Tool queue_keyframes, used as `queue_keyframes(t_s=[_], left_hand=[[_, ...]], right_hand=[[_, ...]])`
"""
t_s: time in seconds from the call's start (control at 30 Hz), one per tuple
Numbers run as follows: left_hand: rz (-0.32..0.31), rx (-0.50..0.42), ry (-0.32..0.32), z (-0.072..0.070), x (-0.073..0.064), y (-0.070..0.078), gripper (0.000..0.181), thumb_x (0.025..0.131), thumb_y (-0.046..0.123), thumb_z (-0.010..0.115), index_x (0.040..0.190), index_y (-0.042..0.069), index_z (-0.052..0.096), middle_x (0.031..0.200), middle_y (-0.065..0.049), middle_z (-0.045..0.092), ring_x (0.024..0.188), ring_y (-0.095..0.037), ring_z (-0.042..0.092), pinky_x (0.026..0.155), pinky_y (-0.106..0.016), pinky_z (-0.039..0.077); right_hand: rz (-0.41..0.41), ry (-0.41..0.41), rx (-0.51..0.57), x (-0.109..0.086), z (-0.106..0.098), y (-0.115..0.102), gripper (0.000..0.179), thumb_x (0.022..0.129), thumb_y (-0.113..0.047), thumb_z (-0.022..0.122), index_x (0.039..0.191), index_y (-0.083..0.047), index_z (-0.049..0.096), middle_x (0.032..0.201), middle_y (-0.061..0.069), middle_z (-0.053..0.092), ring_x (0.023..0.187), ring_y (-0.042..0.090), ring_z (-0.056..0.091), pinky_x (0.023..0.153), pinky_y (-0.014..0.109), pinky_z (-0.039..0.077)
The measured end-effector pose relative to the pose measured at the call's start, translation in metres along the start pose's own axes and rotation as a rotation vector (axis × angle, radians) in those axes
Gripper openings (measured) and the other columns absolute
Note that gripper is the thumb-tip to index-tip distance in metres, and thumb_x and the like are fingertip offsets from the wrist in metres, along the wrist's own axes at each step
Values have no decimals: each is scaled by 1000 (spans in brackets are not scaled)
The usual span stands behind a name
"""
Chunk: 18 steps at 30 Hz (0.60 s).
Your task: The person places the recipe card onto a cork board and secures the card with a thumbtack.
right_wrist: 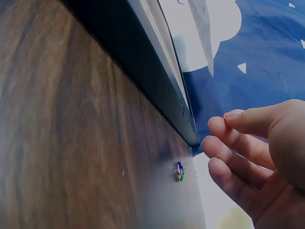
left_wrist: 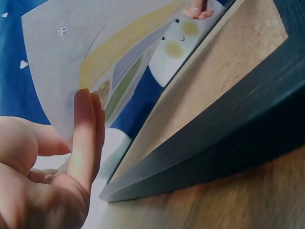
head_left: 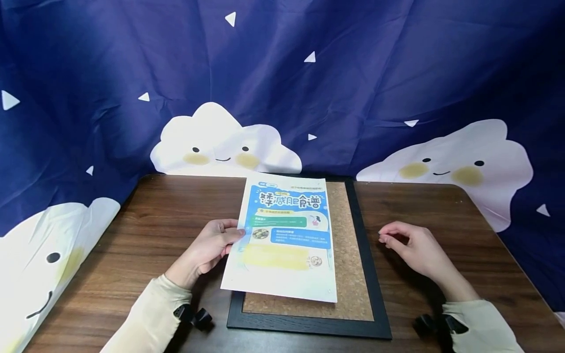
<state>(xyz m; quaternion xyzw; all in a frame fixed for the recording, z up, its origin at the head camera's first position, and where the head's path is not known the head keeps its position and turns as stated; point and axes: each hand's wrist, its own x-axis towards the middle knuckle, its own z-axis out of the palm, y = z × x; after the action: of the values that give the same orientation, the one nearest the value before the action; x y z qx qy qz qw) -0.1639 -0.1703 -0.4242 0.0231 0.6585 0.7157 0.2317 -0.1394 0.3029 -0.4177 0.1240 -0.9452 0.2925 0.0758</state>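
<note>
My left hand (head_left: 216, 245) pinches a printed sheet of paper (head_left: 282, 274) by its left edge, thumb on the printed face. The sheet has a blue, green and yellow design with large Chinese lettering. It is raised and tilted over a cork board (head_left: 353, 274) in a black frame, hiding much of the cork. In the left wrist view the sheet (left_wrist: 52, 57) bends away from the fingers. To the right of the frame, my right hand (head_left: 417, 247) is raised above the table. Its thumb and index fingertip pinch a tiny red piece (right_wrist: 225, 116), mostly hidden between them.
A small cluster of coloured bits (right_wrist: 179, 171), blue, pink and green, lies on the wooden table (right_wrist: 71, 143) beyond the right hand, near the frame's corner. Behind the table hangs a dark blue cloth (head_left: 344, 88) with white clouds and triangles.
</note>
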Motion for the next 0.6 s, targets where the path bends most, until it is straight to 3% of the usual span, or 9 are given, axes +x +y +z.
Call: queue_keyframes(t_s=[0.2,0.4,0.6], left_hand=[[9,-21,1,14,12,-5,42,108,-1,53,144,-20,46,110,-14,79,93,-13,79,82,-27,66],[7,-13,14,27,20,-7,40,107,-3,53,143,-19,48,113,-17,78,95,-14,78,83,-27,66],[16,8,-5,34,26,-10,40,107,-3,53,142,-19,49,116,-20,77,94,-12,77,82,-26,65]], right_hand=[[-16,-15,26,5,5,-6,11,97,-4,79,106,-10,80,96,1,80,79,2,64,73,20,54],[22,-56,26,9,9,-13,14,97,-4,79,110,-9,80,102,4,81,82,10,64,78,20,56],[24,-58,30,11,11,-17,12,98,-5,78,109,-9,80,101,4,80,82,13,63,74,22,54]])
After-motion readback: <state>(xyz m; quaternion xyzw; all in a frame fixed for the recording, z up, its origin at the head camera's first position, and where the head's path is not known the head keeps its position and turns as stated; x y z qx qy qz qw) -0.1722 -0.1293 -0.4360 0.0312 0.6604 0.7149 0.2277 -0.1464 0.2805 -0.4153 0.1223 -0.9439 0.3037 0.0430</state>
